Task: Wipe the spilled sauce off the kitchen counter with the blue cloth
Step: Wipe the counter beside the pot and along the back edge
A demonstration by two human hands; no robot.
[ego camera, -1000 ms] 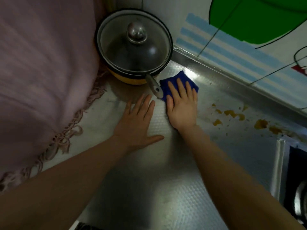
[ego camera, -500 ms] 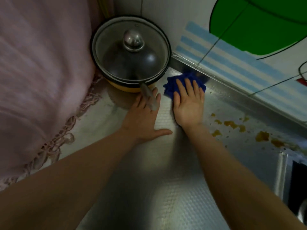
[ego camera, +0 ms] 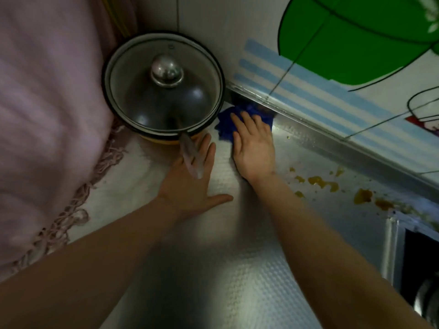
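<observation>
Right hand [ego camera: 254, 148] flat, palm down, fingers spread over the blue cloth [ego camera: 226, 125], pinning it rather than gripping. Cloth is bunched at the worktop's [ego camera: 237, 269] back edge, against the metal upstand, just beside the pot [ego camera: 164, 91]. Left hand [ego camera: 190, 176] empty, splayed flat on the worktop as a brace, part-covered from this view by the pot's handle [ego camera: 190, 155].

Sauce [ego camera: 320, 181] isn't under the cloth. Orange blobs and specks lie well apart from it, further right along the back edge, trailing toward the hob cut-out [ego camera: 403, 245] at the right edge.

Judgement: cloth is parked in the clean corner; actual wiping of the visible spill not yet done.

Doing it well:
- flatten the cloth first, bunched fabric smears
- even palm pressure, drag along the upstand toward the blobs
- gather sauce inward, don't push it over into the hob gap
- embossed surface likely holds residue, so expect repeat passes and a fold to a clean face
- keep clear of the pot handle and the pink fringed fabric [ego camera: 47, 115] at the left edge
</observation>
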